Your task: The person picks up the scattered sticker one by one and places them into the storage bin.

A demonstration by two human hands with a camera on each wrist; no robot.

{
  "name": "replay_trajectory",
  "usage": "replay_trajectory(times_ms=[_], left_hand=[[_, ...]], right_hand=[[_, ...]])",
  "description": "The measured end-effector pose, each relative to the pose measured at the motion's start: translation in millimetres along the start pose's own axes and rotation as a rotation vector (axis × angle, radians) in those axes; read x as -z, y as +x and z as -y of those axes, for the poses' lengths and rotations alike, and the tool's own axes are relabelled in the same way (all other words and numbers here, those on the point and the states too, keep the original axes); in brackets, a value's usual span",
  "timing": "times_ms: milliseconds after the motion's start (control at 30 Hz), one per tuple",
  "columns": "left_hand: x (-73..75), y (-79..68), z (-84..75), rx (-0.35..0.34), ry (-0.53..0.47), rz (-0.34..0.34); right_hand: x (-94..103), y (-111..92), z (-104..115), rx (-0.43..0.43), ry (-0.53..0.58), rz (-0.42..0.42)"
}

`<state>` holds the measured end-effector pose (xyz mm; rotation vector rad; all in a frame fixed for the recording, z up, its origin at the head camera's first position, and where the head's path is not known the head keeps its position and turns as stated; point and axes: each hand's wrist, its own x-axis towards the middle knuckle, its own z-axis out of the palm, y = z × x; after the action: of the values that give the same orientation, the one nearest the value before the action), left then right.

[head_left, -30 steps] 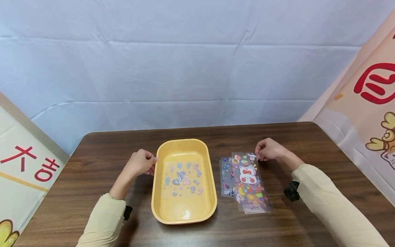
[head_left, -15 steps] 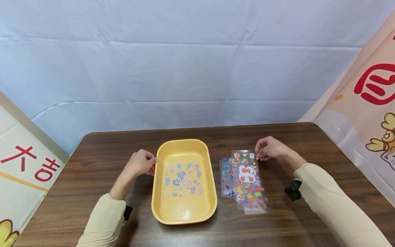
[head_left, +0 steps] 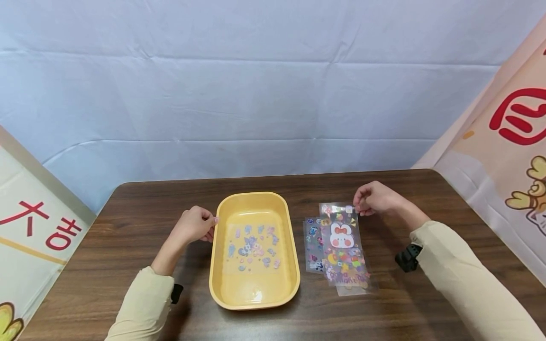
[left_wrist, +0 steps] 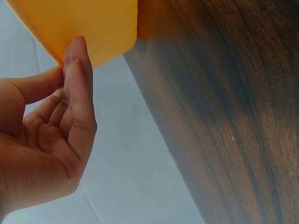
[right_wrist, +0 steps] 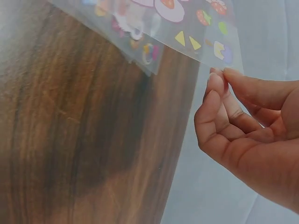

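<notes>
My left hand [head_left: 197, 224] pinches the left rim of a yellow plastic tray [head_left: 255, 303], thumb over the rim and fingers along the outer wall in the left wrist view. Inside the tray lies a clear sticker sheet [head_left: 252, 248] with small blue and pink figures. My right hand [head_left: 375, 198] pinches the far right corner of another clear sticker sheet [head_left: 342, 244], printed with a white bunny face and fruit. In the right wrist view this sheet is raised over the others, thumb and fingertips meeting at its corner. Further sticker sheets [head_left: 314, 246] lie partly under it on the table.
The dark wood table [head_left: 149, 213] has rounded far corners. Behind it hangs a pale blue cloth [head_left: 256, 104], and printed banners [head_left: 503, 156] stand at either side. Each forearm wears a black wrist device [head_left: 408, 258].
My right hand has moved slightly away from me, lifting the bunny sticker sheet and uncovering more of the sheet below. My left hand and the tray have stayed put.
</notes>
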<state>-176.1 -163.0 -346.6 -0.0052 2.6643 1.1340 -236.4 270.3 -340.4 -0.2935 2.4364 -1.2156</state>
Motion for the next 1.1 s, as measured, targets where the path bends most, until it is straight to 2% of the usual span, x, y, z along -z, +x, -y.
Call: replay_trajectory(times_ms=[1100], left_hand=[[0.3, -1.0, -1.1, 0.002, -0.014, -0.002]], right_hand=[[14.9, -4.1, 34.7, -0.017, -0.001, -0.013]])
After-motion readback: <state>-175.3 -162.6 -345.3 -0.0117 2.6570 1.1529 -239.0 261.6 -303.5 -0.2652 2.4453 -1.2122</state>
